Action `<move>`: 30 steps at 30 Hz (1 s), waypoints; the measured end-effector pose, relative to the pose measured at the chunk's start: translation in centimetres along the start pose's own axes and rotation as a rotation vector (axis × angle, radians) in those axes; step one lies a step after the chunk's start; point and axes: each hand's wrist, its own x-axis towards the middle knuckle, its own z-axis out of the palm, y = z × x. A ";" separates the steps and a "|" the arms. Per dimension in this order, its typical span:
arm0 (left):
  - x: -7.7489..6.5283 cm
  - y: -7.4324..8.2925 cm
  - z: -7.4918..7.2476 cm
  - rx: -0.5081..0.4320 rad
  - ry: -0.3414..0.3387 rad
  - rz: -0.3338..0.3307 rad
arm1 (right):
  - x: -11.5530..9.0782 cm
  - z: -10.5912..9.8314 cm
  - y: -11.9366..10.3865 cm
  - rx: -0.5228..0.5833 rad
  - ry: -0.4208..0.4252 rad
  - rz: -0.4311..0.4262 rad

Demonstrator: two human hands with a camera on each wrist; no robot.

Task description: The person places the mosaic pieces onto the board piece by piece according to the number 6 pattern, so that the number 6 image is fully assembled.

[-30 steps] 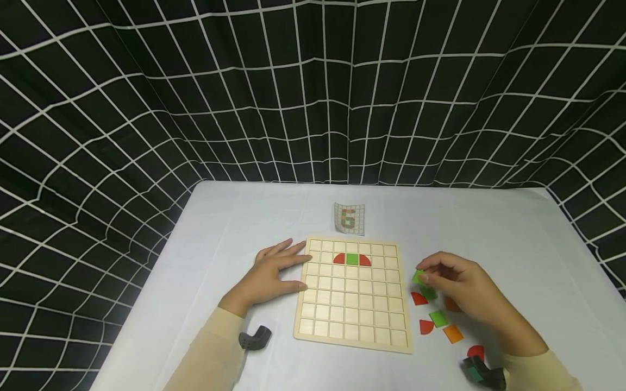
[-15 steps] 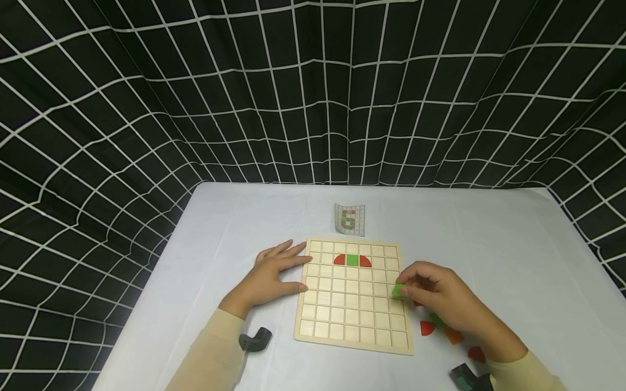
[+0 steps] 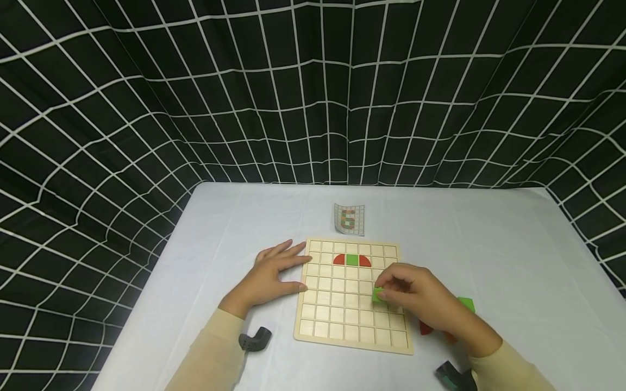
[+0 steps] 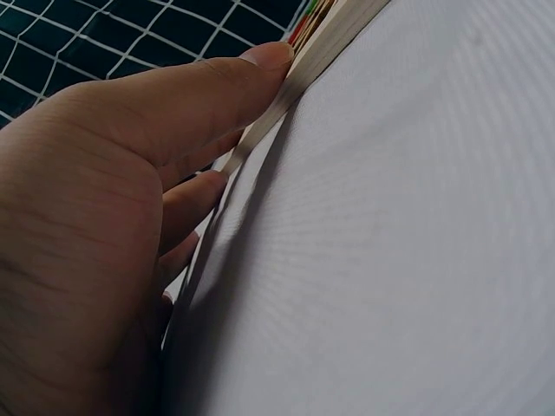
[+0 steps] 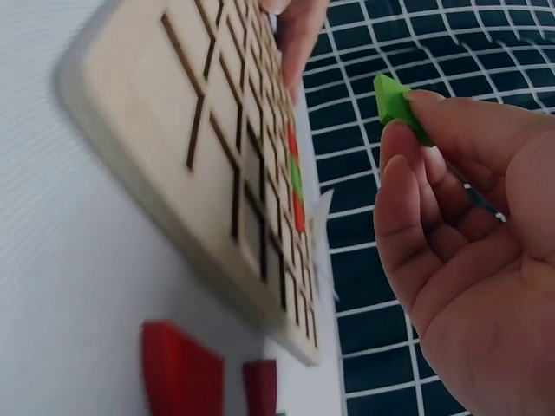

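Note:
Over the right part of the wooden grid board (image 3: 337, 315), my right hand (image 3: 415, 290) pinches a green square tile (image 5: 395, 102) between thumb and fingertips. In the right wrist view the tile is held above the board's surface. My left hand (image 3: 266, 279) lies at the board's left edge with fingers spread, its thumb and fingertips touching the rim; the left wrist view shows the thumb (image 4: 217, 91) on the side of the board. A red quarter-round (image 3: 339, 259), a green square (image 3: 352, 259) and another red quarter-round (image 3: 364, 260) sit side by side in an upper row.
Behind the board lies a small printed pattern card (image 3: 349, 219). Loose pieces lie right of the board, partly hidden by the right arm, among them a green tile (image 3: 467, 303) and a red piece (image 3: 425, 328). A black grid-lined curtain (image 3: 323, 92) surrounds the white table (image 3: 244, 212).
My right hand has lifted the green square tile from the loose pieces and carried it leftward over the board. The left hand has stayed in place.

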 end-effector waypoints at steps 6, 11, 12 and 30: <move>0.0 0.3 -0.1 -0.005 0.002 0.002 | 1.1 0.1 -0.7 -0.019 0.010 0.009; 0.0 0.2 -0.2 -0.004 0.005 0.015 | 2.2 0.4 -0.9 -0.005 0.018 0.009; 0.0 0.2 -0.1 -0.003 0.007 0.018 | 2.4 0.5 -0.9 -0.004 0.023 0.007; 0.1 -0.1 0.0 -0.003 -0.002 0.005 | 5.7 2.8 0.1 0.081 -0.011 0.081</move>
